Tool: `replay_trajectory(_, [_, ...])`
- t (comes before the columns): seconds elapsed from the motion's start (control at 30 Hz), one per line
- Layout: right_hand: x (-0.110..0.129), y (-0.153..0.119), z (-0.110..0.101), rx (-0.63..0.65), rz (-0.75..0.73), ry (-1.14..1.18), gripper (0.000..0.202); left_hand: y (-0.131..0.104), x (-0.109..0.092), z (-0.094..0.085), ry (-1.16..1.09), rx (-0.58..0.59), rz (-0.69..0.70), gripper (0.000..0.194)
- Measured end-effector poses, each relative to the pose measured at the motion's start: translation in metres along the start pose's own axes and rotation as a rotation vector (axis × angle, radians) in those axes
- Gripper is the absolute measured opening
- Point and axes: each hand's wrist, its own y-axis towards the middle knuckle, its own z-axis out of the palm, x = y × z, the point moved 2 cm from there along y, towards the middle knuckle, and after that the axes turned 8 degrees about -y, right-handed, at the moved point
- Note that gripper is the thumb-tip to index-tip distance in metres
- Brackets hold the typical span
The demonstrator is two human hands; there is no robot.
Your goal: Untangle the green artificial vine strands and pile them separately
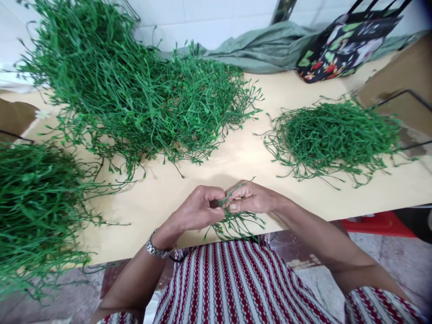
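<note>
My left hand (199, 208) and my right hand (256, 198) meet near the table's front edge, fingers pinched. Between them is a thin green stem (240, 185) with small bud-like tips, gripped from both sides; its end pokes up past my right fingers. Just below the fingertips lies a small bunch of green stems (238, 224), partly hidden by my hands and reaching over the edge. Whether the left palm also holds some of these stems is hidden. A metal-banded watch (158, 246) is on my left wrist.
Tangled green stems form a large heap (135, 90) at the back left, another heap (37, 207) at the left and a smaller pile (337, 135) at the right. Behind are a grey-green cloth (249, 47) and a floral bag (347, 47). Brown cardboard (401, 85) stands far right.
</note>
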Motion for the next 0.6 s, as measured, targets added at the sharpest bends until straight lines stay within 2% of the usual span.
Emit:
replay_trajectory(0.17, [0.002, 0.000, 0.003, 0.046, -0.004, 0.131, 0.037, -0.002, 0.005, 0.001, -0.226, 0.044, -0.061, 0.015])
replay_trajectory(0.6, [-0.007, 0.000, 0.020, -0.011, 0.100, 0.476, 0.037, 0.000, 0.009, -0.002, -0.359, 0.096, -0.129, 0.005])
